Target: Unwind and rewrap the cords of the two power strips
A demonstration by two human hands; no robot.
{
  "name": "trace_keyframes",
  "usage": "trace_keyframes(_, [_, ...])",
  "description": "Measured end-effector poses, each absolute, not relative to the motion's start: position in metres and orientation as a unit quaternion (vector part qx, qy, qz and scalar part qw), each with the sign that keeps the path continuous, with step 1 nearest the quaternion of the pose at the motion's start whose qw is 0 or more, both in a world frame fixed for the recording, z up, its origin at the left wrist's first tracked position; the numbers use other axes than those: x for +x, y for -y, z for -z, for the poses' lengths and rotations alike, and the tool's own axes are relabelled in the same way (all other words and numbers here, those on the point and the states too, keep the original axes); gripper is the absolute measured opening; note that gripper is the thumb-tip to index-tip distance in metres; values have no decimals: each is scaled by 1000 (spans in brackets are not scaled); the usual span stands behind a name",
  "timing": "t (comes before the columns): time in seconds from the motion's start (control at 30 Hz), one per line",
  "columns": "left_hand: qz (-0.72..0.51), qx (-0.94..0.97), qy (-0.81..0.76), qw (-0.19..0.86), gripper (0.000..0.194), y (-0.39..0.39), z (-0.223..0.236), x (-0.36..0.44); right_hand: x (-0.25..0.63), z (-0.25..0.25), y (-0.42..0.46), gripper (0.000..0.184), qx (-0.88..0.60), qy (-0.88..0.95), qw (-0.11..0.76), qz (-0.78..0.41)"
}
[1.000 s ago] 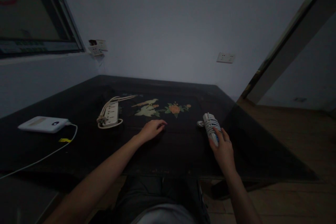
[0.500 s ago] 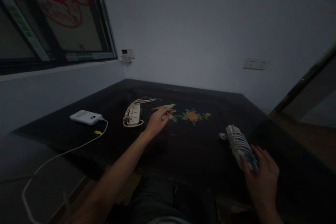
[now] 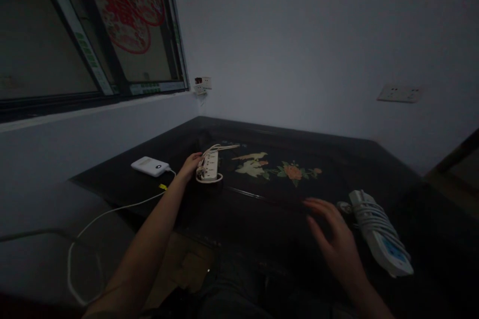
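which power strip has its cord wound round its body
The power strip on the right, beside the right hand: its cord coils around it, while the left strip has its cable bundled alongside.

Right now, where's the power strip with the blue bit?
In the head view, that strip lies on the right side of the table, just right of the right hand.
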State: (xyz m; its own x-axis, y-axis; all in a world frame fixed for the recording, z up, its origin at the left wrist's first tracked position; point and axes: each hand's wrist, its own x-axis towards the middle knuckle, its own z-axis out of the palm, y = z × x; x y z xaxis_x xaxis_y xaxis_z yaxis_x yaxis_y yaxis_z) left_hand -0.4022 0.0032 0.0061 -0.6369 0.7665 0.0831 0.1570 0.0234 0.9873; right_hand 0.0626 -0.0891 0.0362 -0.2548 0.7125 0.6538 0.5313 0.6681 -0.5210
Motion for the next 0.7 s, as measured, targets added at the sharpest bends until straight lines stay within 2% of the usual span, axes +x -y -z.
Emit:
trace_keyframes(0.13, [-638, 329, -636, 283, 35, -9, 12, -401, -19, -56, 59, 25, -283, 814, 427, -275])
trace_keyframes(0.27, [-654, 335, -605, 308, 40, -6, 16, -401, -107, -39, 16, 27, -273, 767, 416, -406])
trace_keyframes(0.33, [-657, 342, -593, 316, 44, -3, 15, -399, -145, -22, 0, 35, -301, 760, 400, -414])
trace_keyframes(0.53, [-646, 354, -595, 323, 47, 3, 10, -395, -206, 16, -11, 90, -266, 829, 328, -367])
trace_keyframes(0.63, [-632, 364, -604, 321, 46, 5, 9, -392, -213, 23, -9, 100, -245, 855, 287, -357])
trace_keyframes(0.7, [-621, 380, -607, 319, 46, 5, 8, -387, -212, 24, -9, 97, -254, 852, 286, -358])
